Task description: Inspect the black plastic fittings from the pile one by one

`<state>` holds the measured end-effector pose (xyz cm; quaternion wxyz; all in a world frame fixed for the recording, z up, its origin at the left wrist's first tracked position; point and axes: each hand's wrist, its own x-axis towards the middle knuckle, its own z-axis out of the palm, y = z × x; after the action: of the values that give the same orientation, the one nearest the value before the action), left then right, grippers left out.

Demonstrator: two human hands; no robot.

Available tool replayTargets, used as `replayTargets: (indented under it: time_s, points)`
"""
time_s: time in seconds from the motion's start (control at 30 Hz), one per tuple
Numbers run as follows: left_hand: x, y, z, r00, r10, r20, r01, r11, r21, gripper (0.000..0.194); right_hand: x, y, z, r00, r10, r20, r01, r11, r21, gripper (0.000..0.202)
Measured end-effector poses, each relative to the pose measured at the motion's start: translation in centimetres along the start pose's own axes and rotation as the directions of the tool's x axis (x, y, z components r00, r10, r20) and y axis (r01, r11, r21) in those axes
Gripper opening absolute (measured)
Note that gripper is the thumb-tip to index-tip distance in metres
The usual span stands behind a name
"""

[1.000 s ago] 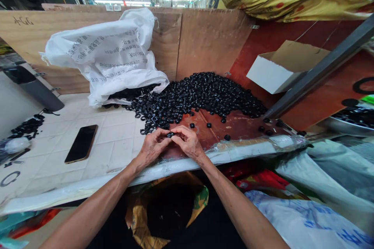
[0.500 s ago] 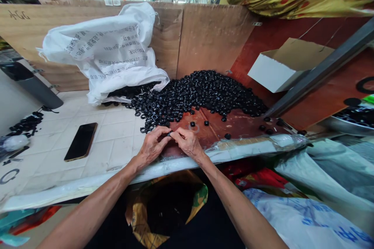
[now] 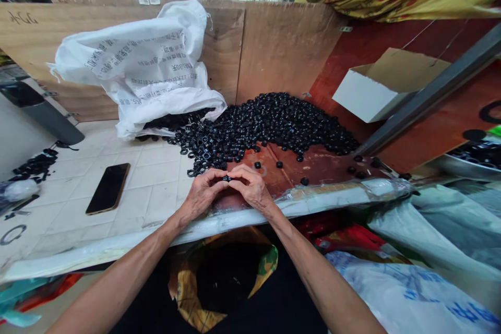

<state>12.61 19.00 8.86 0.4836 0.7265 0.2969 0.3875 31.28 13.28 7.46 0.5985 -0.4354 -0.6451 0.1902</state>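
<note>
Between my fingertips, near the table's front edge, is a small black part [image 3: 226, 178]. My left hand [image 3: 204, 191] pinches it from the left, and my right hand [image 3: 249, 186] pinches it from the right. Its exact shape is too small to make out. Just beyond my hands lies a large pile of small black ring-like parts [image 3: 270, 120], spreading from the mouth of a white printed sack [image 3: 152, 70] to the right. A loose black piece [image 3: 257, 165] lies on the red-brown surface close to my right hand.
A phone [image 3: 108, 189] lies on the pale left side of the table [image 3: 152, 193]. At the right, an open white box [image 3: 366, 93] sits behind a slanted metal bar [image 3: 426, 91]. Below the padded edge, an open yellow bag [image 3: 195, 300] holds dark contents.
My right fingers have shifted slightly, and the small black part shows more clearly between my fingertips. One loose black piece on the red-brown surface has moved slightly right.
</note>
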Motion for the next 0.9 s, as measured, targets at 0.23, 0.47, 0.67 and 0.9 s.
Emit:
replayTargets:
  time_s: [0.23,0.47,0.67,0.9]
  points:
    - [0.0,0.4,0.7,0.975,-0.22,0.012,0.216,0.94,-0.263,0.031,0.2,-0.2,0.0,1.0,-0.008,-0.014,0.009,1.0,0.012,0.012]
    - [0.0,0.7,0.9,0.957,-0.286,0.051,0.285,0.89,-0.357,0.03,0.1,-0.4,0.2,0.998,0.055,-0.023,-0.054,0.998,0.036,0.014]
    - [-0.1,0.0,1.0,0.999,-0.052,0.008,0.053,0.991,-0.121,0.021,-0.2,-0.4,0.7,0.975,0.214,-0.054,-0.215,0.977,-0.007,0.035]
    - [0.0,-0.4,0.8,0.998,-0.038,-0.044,0.034,0.996,-0.086,0.021,-0.2,-0.7,0.5,0.967,0.251,0.052,-0.25,0.968,-0.014,0.025]
